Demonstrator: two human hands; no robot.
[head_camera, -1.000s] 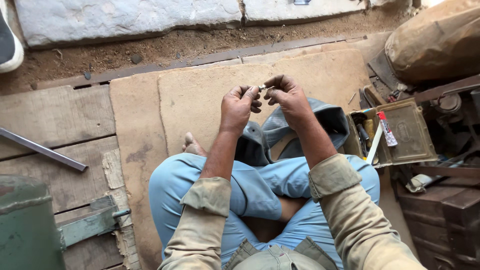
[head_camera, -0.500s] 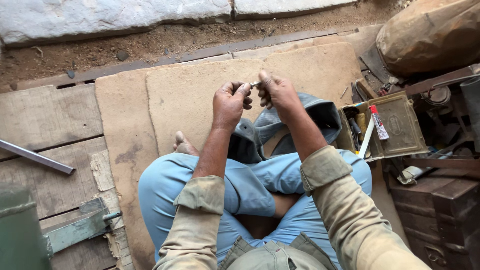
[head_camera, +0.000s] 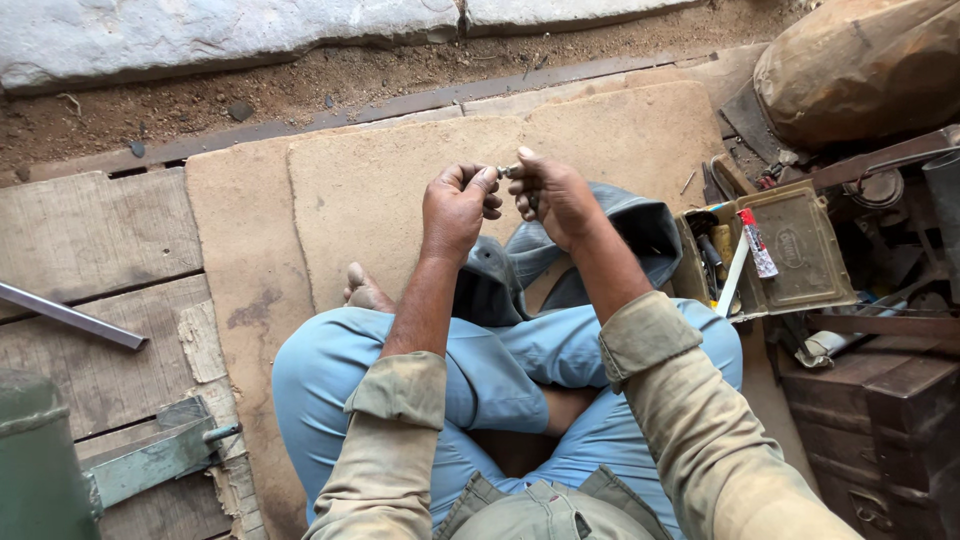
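Over the tan fibreboard sheet (head_camera: 400, 200), you are pinching a small metal part (head_camera: 507, 171) between both closed hands (left hand (head_camera: 458, 208), right hand (head_camera: 556, 196)); keep gripping it firmly.

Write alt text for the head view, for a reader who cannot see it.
A person sits cross-legged on a worn mat, left hand and right hand pinching a small metal part between them. An open metal tin of tools lies to their right, a metal bar to their left.
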